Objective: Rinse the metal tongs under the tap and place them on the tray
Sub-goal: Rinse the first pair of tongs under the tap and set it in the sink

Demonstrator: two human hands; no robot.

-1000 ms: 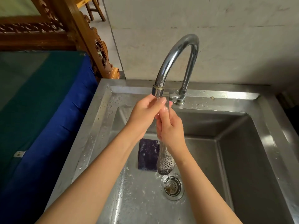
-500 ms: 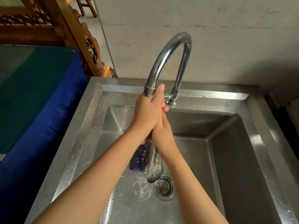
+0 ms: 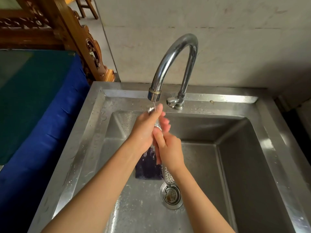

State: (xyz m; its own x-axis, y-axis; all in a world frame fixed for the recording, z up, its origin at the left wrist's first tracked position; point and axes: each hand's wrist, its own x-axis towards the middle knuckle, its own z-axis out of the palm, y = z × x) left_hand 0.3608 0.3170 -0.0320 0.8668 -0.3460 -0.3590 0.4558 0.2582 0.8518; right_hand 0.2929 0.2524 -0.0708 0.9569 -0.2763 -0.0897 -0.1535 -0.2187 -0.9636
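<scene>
Steel sink (image 3: 235, 165) holds a dark sponge (image 3: 148, 167) beside the drain (image 3: 170, 194). Your left hand (image 3: 144, 130) and right hand (image 3: 170, 148) together clasp the tongs (image 3: 168, 175) (perforated end down) under the running tap (image 3: 175, 64).

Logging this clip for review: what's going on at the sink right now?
A person is rinsing metal tongs under a running tap. Both hands grip the tongs upright over the steel sink: the left hand near the top, in the stream, and the right hand lower down. The perforated end hangs above the drain, beside a dark sponge. No tray is in view.
</scene>
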